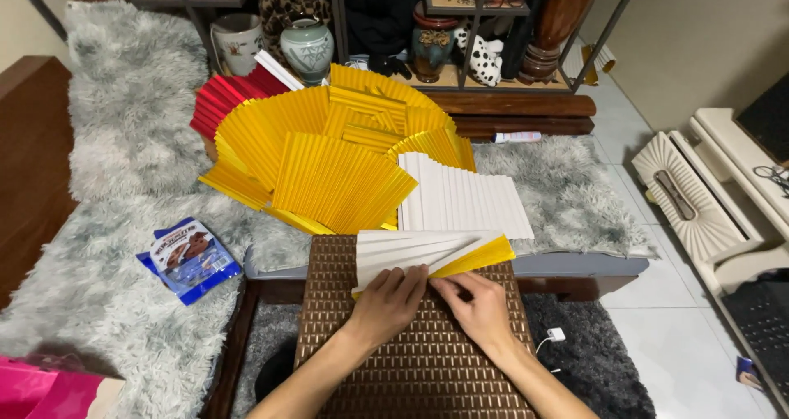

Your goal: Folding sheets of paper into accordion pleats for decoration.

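Head view, near: left hand [390, 300] and right hand [479, 304], fingers pinched together on the near corner of a half-pleated white-and-yellow sheet [427, 250] lying on a brown woven board [411, 361]. Judged partly folded. Just beyond: a pleated white sheet [464, 197], a large heap of finished yellow fans [329, 156], red ones [226, 98] far left.

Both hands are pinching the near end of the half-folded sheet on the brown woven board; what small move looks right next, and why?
Probably press and crease one more pleat. The left hand and right hand pinch the paper sheet at its narrow end, where several folds are already gathered, while its yellow edge at the right end fans loose, unlike the evenly pleated yellow fans behind.
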